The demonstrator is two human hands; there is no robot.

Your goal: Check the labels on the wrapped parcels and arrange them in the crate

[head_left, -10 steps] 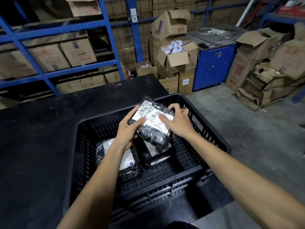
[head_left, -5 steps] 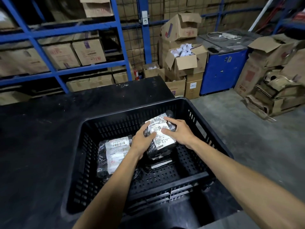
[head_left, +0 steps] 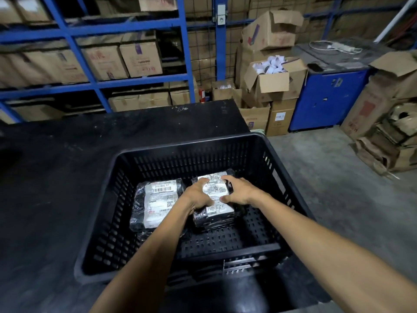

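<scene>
A black slatted crate stands on a black table, at its right end. Inside lie black-wrapped parcels with white labels. One parcel lies flat at the left of the crate floor, label up. To its right, a second parcel rests on top of another dark parcel. My left hand grips that top parcel's left edge. My right hand presses on its right side. Both forearms reach down into the crate.
The black table stretches left and back from the crate. Blue shelving with cardboard boxes stands behind it. Stacked boxes, a blue cabinet and crushed cartons line the concrete floor at the right.
Both hands have lowered the labelled parcel from above the crate rim down onto the stack at the crate's right side. The left parcel's label has come into full view.
</scene>
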